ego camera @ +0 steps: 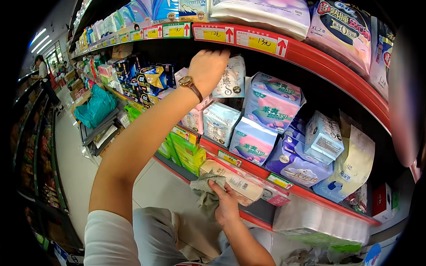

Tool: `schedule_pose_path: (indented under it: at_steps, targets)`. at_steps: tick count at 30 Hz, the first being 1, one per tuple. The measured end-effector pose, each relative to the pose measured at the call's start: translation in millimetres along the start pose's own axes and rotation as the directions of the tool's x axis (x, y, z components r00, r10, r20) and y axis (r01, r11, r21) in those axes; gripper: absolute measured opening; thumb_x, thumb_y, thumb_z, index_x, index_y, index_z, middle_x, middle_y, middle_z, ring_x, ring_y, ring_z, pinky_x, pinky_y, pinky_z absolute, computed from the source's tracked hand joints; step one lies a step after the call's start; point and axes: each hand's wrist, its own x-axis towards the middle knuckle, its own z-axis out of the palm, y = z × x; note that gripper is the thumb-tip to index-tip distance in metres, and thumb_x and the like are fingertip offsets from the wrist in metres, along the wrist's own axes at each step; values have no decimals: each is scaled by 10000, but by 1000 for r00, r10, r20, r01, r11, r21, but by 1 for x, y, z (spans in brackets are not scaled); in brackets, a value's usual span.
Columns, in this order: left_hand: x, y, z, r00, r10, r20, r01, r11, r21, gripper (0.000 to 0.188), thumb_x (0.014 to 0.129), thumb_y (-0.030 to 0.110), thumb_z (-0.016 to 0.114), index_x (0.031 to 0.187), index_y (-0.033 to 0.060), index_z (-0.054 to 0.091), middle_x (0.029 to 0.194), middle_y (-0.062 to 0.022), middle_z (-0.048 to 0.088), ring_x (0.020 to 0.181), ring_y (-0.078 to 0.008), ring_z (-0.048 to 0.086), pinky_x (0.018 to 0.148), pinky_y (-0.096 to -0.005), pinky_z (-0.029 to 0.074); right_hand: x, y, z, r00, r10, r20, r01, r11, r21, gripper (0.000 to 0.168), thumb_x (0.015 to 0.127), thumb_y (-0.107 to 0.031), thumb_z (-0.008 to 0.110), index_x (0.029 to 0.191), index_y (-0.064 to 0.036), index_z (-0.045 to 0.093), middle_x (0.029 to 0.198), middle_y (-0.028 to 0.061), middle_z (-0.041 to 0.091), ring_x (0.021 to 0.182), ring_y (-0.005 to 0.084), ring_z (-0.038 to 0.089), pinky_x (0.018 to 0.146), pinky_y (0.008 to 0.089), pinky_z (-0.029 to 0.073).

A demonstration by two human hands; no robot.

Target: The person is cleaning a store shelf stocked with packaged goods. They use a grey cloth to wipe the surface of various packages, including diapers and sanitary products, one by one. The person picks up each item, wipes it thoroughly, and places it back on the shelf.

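Observation:
My left hand (209, 68), with a watch (187, 81) on the wrist, reaches into the shelf under the red price rail. Its fingers curl away from view beside a white pack of sanitary pads (233, 78); whether they grip it cannot be told. Lower down, my right hand (227, 201) holds a crumpled grey-green cloth (208, 191) in front of the bottom shelf. Behind that cloth lies a cream tissue pack (239, 183). Below my left hand stand a light blue pack (221, 123) and a pink-and-blue pack (254, 139). A larger pink-and-blue pack (274, 99) rests behind and above.
Red shelf edges (213, 146) carry price tags. To the right are a purple pack (296, 163), a light blue pack (324, 136) and a cream bag (356, 163). A teal plastic bag (95, 106) lies atop stacked goods at left. Down the aisle stands a person (45, 78).

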Motion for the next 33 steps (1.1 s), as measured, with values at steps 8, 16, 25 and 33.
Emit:
schedule_pose_path:
  at_steps: [8,16,25,33]
  targets:
    - [-1,4,-32,994,-26,-104,11,990,-137,41,863,87,576,894,63,564,808,-79,623,830,-271,597,907,-393,412,3,-4,-1,1000,24,-18,-23,998,57,339,818,-103,727,1128,-31,608,1069,53,656,976,163,618,875,303,469]
    - [-49,38,-110,992,-118,-50,93,934,-345,108,909,53,528,1011,34,559,1008,-99,654,896,-269,617,1019,-420,376,-7,-61,9,997,-39,60,17,941,337,376,942,-287,560,1235,-52,530,1199,107,603,1116,274,571,988,429,443]
    - [-156,110,-139,856,-338,391,516,539,-666,103,862,11,577,953,18,529,1065,-150,632,923,-343,582,820,-387,449,-10,-20,-6,920,-239,310,274,959,-74,739,879,-475,611,1411,-47,330,1290,124,530,1241,253,486,1031,400,407]
    - [-198,123,-100,405,-603,687,566,-425,-706,481,867,226,690,1253,35,476,1221,-84,583,1100,-163,570,931,-308,456,2,-17,-6,928,-355,109,371,906,-205,668,774,-229,787,1300,-6,441,1141,91,599,1006,168,590,889,311,470]
